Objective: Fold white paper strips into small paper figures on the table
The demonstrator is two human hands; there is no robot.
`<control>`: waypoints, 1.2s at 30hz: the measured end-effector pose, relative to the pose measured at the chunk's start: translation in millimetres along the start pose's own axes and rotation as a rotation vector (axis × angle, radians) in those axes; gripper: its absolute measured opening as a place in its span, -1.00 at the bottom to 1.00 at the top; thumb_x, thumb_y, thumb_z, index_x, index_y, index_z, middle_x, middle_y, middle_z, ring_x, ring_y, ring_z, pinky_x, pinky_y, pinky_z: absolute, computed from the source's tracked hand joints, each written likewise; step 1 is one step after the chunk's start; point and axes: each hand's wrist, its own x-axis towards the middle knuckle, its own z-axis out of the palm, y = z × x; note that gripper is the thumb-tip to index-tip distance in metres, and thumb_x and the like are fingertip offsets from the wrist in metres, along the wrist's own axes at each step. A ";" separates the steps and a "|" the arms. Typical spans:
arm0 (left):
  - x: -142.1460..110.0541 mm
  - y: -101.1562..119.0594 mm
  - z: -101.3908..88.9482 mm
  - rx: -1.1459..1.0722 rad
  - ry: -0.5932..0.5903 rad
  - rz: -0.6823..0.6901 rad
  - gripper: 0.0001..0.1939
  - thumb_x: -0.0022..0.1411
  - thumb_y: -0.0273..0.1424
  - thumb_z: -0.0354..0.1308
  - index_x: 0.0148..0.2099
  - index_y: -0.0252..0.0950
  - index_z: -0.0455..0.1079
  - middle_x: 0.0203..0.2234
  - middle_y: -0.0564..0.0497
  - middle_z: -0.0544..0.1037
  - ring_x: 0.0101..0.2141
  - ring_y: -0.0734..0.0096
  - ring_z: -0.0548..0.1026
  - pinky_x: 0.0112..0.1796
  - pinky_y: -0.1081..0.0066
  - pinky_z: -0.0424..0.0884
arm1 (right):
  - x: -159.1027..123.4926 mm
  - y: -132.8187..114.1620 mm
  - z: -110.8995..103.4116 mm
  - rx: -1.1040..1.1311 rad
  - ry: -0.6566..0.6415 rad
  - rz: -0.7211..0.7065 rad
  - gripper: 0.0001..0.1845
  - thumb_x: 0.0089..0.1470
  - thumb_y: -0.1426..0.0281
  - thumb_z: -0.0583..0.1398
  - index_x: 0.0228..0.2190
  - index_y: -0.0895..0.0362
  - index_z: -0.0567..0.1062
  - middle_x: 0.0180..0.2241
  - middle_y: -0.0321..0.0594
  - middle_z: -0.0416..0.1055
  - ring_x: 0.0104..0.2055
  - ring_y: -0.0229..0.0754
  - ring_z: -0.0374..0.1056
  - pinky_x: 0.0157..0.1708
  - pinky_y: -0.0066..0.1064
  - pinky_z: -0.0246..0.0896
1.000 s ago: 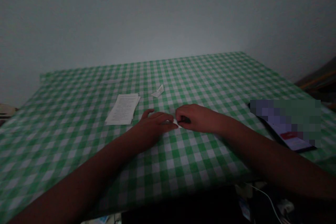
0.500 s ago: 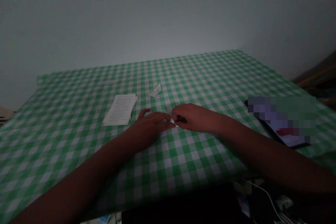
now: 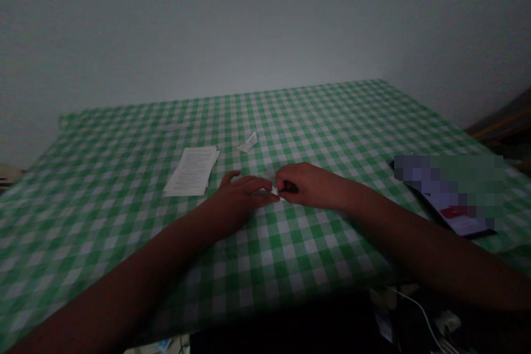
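A small white piece of paper (image 3: 275, 192) lies low over the cloth between my two hands, mostly covered by fingers. My left hand (image 3: 240, 199) pinches its left part between thumb and fingers, with one finger raised behind. Curled fingers of my right hand (image 3: 305, 183) close on the paper's right part, and the two hands almost touch. A little beyond them rests a small folded paper (image 3: 248, 142) with its tips tilted up. To the left of my left hand lies a stack of printed paper sheets (image 3: 193, 170), its edges slightly uneven.
A green-and-white checked tablecloth (image 3: 315, 116) covers the table, which meets a pale wall (image 3: 265, 27) at the back. On the right lies a tablet (image 3: 440, 202) with a lit, partly blurred screen. A white cable (image 3: 418, 307) hangs below the front edge.
Both hands keep nearly the same grip on the small paper, with only slight finger movement. The whole view shifts a little left and then back.
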 end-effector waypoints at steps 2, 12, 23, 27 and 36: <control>-0.1 -0.4 0.6 -0.002 0.001 0.002 -0.39 0.23 -0.67 0.00 0.20 0.04 0.34 0.16 0.03 0.42 0.14 0.17 0.35 0.21 -0.08 -0.07 | 1.2 -1.4 1.3 0.002 0.009 0.020 -0.96 0.08 0.47 0.23 -0.40 0.12 0.44 -0.42 -0.29 0.42 -0.38 -0.25 0.29 -0.37 -0.43 0.10; 1.1 -0.6 0.6 -0.001 0.005 -0.002 -0.35 0.18 -0.71 -0.03 0.20 0.02 0.35 0.17 0.02 0.42 0.14 0.17 0.37 0.19 -0.10 -0.03 | 6.0 -6.9 4.7 -0.019 0.037 0.091 -0.92 0.08 0.47 0.20 -0.45 0.11 0.40 -0.45 -0.28 0.41 -0.39 -0.24 0.29 -0.38 -0.39 0.08; -0.3 -2.2 3.0 -0.011 -0.003 -0.007 -0.28 0.14 -0.74 -0.05 0.22 0.05 0.31 0.19 0.04 0.39 0.17 0.19 0.32 0.19 -0.09 -0.05 | -0.3 -1.7 1.2 -0.009 -0.007 0.009 -0.97 0.11 0.46 0.21 -0.37 0.12 0.42 -0.37 -0.26 0.42 -0.32 -0.23 0.31 -0.30 -0.41 0.15; -0.7 -3.1 3.2 -0.020 -0.014 -0.010 -0.27 0.14 -0.73 -0.04 0.22 0.06 0.32 0.20 0.05 0.38 0.18 0.17 0.31 0.20 -0.10 -0.06 | -2.5 -4.8 -3.5 -0.020 -0.032 0.016 -0.97 0.10 0.47 0.23 -0.36 0.12 0.44 -0.34 -0.24 0.43 -0.29 -0.21 0.32 -0.28 -0.40 0.16; 0.6 -2.4 1.9 -0.029 -0.026 -0.009 -0.25 0.09 -0.73 -0.04 0.22 0.08 0.31 0.20 0.04 0.38 0.18 0.19 0.31 0.18 -0.11 -0.05 | 3.4 -6.2 4.0 -0.034 0.015 0.068 -0.93 0.11 0.48 0.20 -0.42 0.12 0.43 -0.43 -0.28 0.40 -0.37 -0.25 0.28 -0.35 -0.41 0.11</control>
